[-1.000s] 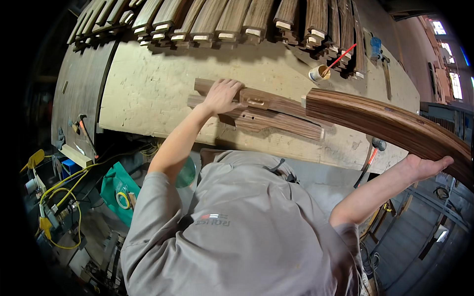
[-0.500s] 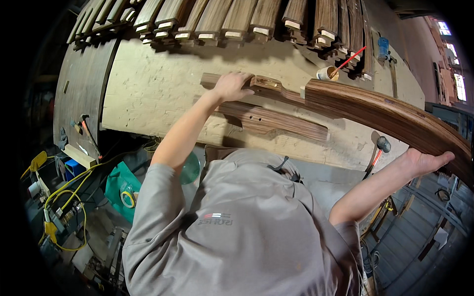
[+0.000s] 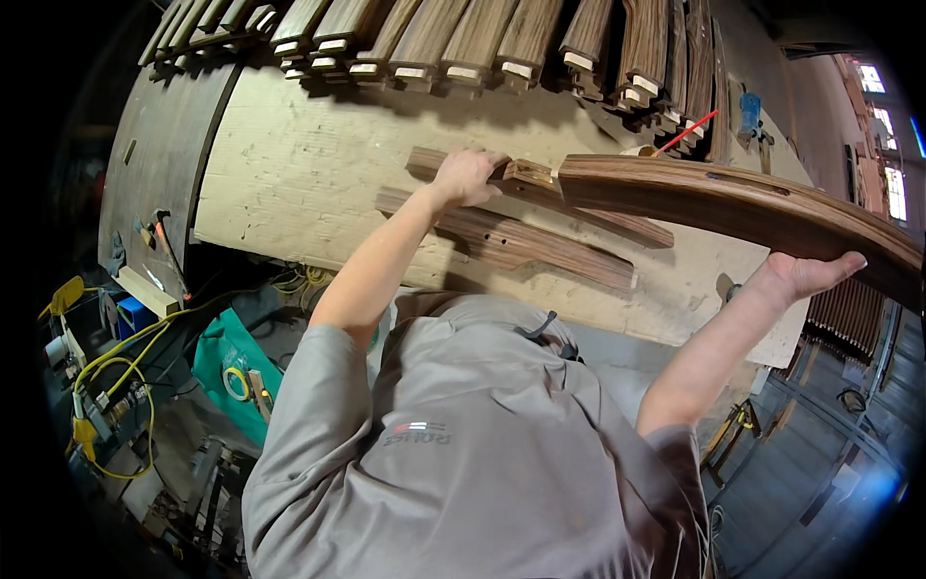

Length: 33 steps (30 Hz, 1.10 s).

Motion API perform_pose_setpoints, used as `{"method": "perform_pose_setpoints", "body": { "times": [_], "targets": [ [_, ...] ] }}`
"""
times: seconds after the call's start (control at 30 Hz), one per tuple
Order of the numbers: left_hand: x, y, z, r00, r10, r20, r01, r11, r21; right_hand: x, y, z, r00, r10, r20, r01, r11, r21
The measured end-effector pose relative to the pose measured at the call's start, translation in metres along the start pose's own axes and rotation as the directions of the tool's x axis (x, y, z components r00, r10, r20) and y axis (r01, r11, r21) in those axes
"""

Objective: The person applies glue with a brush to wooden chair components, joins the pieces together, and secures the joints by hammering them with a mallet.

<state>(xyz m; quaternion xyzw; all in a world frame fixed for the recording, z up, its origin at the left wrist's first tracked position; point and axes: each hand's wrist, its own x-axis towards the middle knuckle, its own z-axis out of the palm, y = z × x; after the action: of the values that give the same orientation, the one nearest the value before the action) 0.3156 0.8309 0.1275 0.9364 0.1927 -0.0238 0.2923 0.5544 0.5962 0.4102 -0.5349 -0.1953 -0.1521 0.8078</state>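
My left hand (image 3: 468, 178) presses on the left part of a brown wooden piece (image 3: 617, 223) lying on the workbench, its fingers curled over the far edge. Raised above the bench at the right is a long curved wooden rail (image 3: 694, 193). Its left end meets a pale-wood notch (image 3: 531, 171) in the piece under my left hand; whether they touch I cannot tell. My right hand (image 3: 808, 273) bears the rail from below, palm up, with some fingers hidden beneath it. A second flat wooden piece (image 3: 540, 246) with two small dark holes lies nearer to me.
Stacked wooden parts (image 3: 463, 48) line the bench's far side. A small pot (image 3: 637, 151) with a red stick stands behind the rail. A hammer (image 3: 172, 253) lies at the left, beside yellow cables (image 3: 121, 362) and a green bag (image 3: 227, 362). The bench (image 3: 318, 193) is pale board.
The rail's left end has shifted left, toward the notch in the lying piece, and my right hand has risen with the rail. My left hand stays on its piece.
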Motion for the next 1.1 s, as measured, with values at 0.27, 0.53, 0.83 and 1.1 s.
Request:
{"method": "perform_pose_setpoints", "body": {
  "times": [0.27, 0.53, 0.83, 1.1],
  "targets": [
    [-0.003, -0.003, 0.006, 0.997, 0.082, -0.012, -0.082, 0.997, 0.012, -0.002, 0.022, 0.010, 0.996, 0.090, 0.004, -0.090, 0.995, 0.031],
    [-0.024, -0.009, 0.005, 0.944, 0.326, -0.050, -0.327, 0.945, -0.008, -0.003, -0.010, -0.002, 0.999, 0.008, -0.034, -0.011, 0.995, -0.095],
    [-0.072, 0.006, -0.021, 0.928, 0.359, 0.099, -0.372, 0.889, 0.268, 0.005, -0.033, -0.037, 0.987, -0.159, -0.008, 0.153, 0.963, -0.224],
    [-0.030, 0.003, -0.020, 0.977, 0.191, 0.093, -0.195, 0.980, 0.033, 0.001, -0.042, -0.049, 0.991, -0.134, 0.014, 0.133, 0.954, -0.270]
  ]
}}
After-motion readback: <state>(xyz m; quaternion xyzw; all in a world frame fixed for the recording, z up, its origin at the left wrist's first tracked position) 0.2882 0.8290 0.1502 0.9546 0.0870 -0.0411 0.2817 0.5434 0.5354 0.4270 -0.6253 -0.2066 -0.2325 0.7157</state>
